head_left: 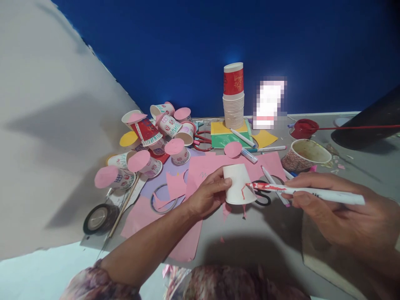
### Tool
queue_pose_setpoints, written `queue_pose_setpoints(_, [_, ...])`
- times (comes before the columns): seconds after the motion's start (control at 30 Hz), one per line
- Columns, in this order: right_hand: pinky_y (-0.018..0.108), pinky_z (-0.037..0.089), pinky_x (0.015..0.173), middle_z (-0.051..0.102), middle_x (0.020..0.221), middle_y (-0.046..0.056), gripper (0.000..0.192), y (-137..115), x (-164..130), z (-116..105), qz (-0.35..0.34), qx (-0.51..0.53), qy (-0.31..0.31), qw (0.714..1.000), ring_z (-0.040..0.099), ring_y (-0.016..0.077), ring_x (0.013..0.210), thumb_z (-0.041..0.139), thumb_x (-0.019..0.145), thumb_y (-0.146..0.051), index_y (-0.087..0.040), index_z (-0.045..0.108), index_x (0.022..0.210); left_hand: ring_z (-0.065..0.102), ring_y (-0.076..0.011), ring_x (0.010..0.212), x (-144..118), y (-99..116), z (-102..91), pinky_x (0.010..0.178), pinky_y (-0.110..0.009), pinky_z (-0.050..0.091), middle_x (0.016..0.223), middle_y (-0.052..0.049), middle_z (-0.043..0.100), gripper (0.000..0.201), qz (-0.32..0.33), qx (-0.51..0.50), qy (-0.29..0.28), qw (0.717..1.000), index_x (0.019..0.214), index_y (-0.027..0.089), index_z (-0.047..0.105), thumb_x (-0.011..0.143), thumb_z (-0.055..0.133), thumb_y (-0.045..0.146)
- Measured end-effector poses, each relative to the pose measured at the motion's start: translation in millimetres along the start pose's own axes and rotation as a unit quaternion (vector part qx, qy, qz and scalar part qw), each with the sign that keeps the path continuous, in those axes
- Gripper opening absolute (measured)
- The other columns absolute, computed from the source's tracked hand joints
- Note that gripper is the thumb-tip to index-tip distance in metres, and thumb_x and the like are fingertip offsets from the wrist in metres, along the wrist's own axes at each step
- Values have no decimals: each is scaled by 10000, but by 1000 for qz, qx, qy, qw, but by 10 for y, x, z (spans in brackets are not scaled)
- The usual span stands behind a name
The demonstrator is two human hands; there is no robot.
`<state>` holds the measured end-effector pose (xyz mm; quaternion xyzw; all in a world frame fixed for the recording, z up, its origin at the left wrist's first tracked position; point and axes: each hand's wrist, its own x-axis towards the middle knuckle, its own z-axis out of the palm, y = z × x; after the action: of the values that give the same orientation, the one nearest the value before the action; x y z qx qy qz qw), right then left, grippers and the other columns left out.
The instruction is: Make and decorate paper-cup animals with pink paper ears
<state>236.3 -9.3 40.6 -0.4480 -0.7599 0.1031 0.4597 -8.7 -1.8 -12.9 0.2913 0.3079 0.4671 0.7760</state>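
A plain white, tapered paper cup (237,175) is held mouth down above the grey counter (218,227); its left side is grasped by the left hand (212,191), with 1 thumb laid on the wall and the other fingers partly hidden behind it; a slim white marker with a red-stained front (328,196) is pinched in the fingers of the right hand (337,212), its tip set at the upper part of 1 thin, bent red line (243,194); for an even stroke, light pressure is best used, since thin paper may dent; the cup is better turned by the left hand than chased with the marker; the red ink is best kept clear of both hands, as it may smear; the black-handled scissors (264,200) just beyond the cup are best left unbumped.
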Motion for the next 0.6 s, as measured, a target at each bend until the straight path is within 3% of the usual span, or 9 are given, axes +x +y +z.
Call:
queue_pose_setpoints(0.4, [195, 503, 412, 801, 752, -81, 66, -27, 38, -34, -30, 12, -40, 999, 529, 96, 351, 676, 931, -336, -353, 739, 919, 667, -168, 711, 3, -16, 6, 660, -250, 485, 868, -72, 736, 466, 2, 16, 9, 1000, 1112, 136, 704, 757, 874, 386])
queue_pose_setpoints(0.53, [201, 574, 505, 811, 788, -87, 53, -21, 32, -18, -23, 6, -28, 999, 442, 83, 302, 703, 916, -332, -356, 747, 935, 664, -163, 724, 1, -16, 9, 705, -267, 507, 917, -75, 739, 524, 0, 13, 6, 1000, 1161, 140, 708, 738, 892, 390])
queue_pose_setpoints(0.6, [208, 593, 551, 812, 782, -77, 53, -24, 32, -20, -25, 5, -28, 999, 528, 96, 349, 689, 922, -343, -346, 742, 921, 665, -161, 724, -2, -14, 10, 705, -267, 511, 940, -79, 744, 540, -1, 14, 7, 1000, 1173, 142, 708, 733, 897, 393])
